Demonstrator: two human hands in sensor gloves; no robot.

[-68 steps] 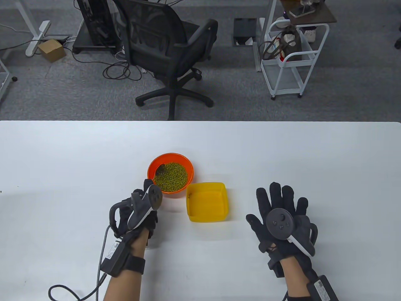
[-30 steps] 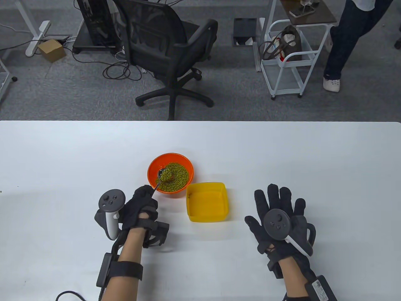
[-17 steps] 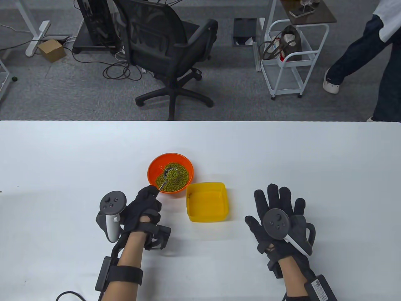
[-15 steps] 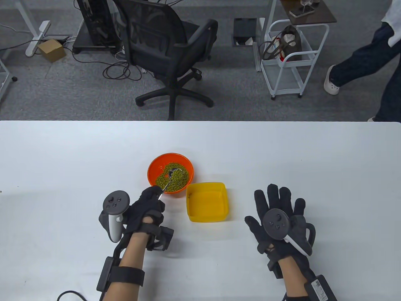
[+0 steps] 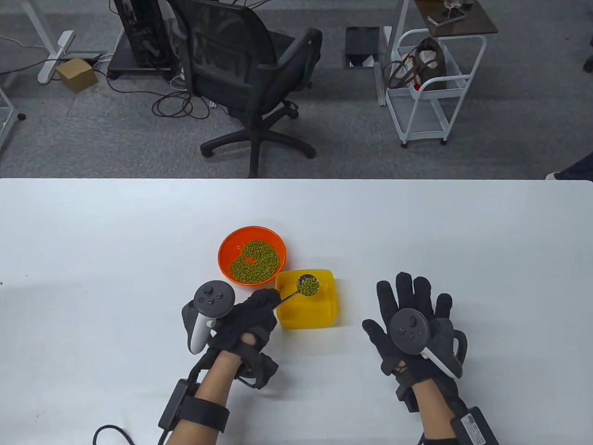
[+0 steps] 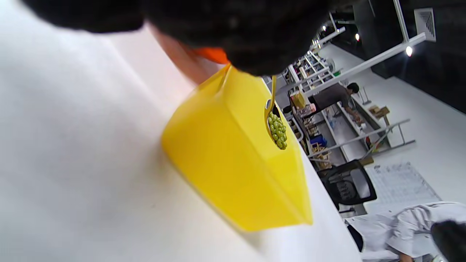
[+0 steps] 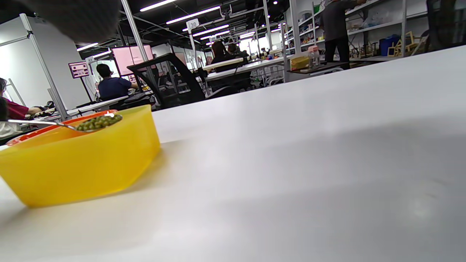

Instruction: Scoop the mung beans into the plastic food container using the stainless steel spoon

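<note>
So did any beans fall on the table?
None that I can see. The beans sit heaped in the spoon over the yellow box; the rest are in the orange bowl. Nothing looks odd.

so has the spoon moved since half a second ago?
Yes. The spoon, loaded with beans, has gone right and toward the person, from over the orange bowl to over the yellow container, held by the left hand.

Spoon point(image 5: 301, 288) held by the left hand point(image 5: 245, 320): polished metal, shiny bowl. Container point(image 5: 324, 313) beside that hand: yellow plastic, smooth, slightly translucent. Bowl point(image 5: 227, 245) beyond its fingers: orange plastic, glossy. Gloves: black matt cloth. Table point(image 5: 92, 232) under both hands: white, smooth, low sheen.
</note>
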